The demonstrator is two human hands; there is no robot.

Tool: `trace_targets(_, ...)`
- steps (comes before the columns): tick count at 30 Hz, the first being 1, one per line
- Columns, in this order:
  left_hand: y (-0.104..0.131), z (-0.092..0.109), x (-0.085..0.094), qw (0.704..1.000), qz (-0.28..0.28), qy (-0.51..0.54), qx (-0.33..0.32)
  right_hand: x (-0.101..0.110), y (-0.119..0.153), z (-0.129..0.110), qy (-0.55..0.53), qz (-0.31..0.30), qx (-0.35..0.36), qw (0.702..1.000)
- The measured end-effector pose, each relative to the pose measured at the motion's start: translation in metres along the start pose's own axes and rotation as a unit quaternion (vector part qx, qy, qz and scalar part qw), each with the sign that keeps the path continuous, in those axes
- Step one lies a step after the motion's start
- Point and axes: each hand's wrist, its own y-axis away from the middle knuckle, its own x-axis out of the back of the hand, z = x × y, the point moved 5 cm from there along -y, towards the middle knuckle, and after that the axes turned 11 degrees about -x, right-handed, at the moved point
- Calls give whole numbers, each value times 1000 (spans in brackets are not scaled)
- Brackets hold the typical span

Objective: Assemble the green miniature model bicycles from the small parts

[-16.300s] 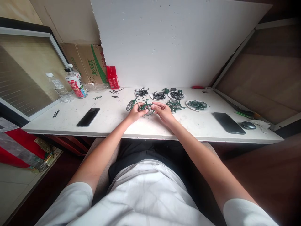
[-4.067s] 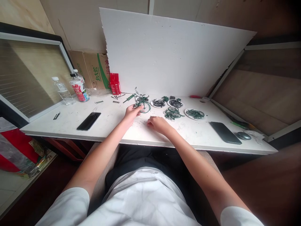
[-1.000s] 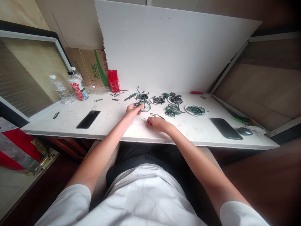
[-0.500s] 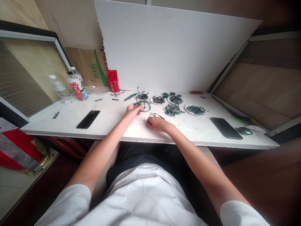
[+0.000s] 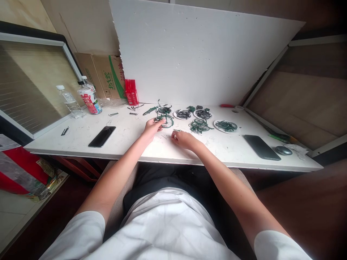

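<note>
My left hand (image 5: pixel 152 130) is closed on a small dark green model bicycle (image 5: pixel 168 122), thumb and fingers at its spoked wheel. The bicycle is tilted, its other end reaching up and left. To the right, my right hand (image 5: pixel 184 138) is low over the table with its fingers curled and pinched together. Whatever those fingertips hold, if anything, is too small to make out. Just behind them a small green part (image 5: pixel 176 130) shows in part, the rest covered by the hand. A thin sliver (image 5: pixel 163 136) lies on the tabletop between my hands.
Small plates (image 5: pixel 235 130) of wheels and frames stand along the back of the white table (image 5: pixel 141 150), beside loose green bicycle parts (image 5: pixel 199 125). A phone (image 5: pixel 102 136) is at left, a dark slab (image 5: pixel 261 147) and a mouse (image 5: pixel 283 150) at right. Bottles (image 5: pixel 90 101) and a red box (image 5: pixel 131 92) stand back left.
My right hand has shifted slightly right and its fingers have changed their curl. The parts behind it are now more hidden. My left hand keeps the bicycle in much the same place.
</note>
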Motion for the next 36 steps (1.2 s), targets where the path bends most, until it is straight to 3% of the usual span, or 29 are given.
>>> trace_targets(7, 0, 1, 0, 1000, 2, 3, 1, 6, -7, 18, -6, -6, -13, 1000)
trace_targets(17, -2, -3, 3, 1000, 0, -6, -1, 11, -5, 18, -11, 4, 15, 1000)
trace_targets(27, -2, -2, 2, 1000, 0, -8, -1, 2, -1, -5, 136, 49, 13, 989)
trace_targets(31, -2, 0, 2, 1000, 2, -1, -3, -1, 0, -8, 120, 53, 29, 991)
trace_targets(36, -4, 8, 3, 1000, 6, 6, -9, 24, 1, 11, 55, 121, 2, 991)
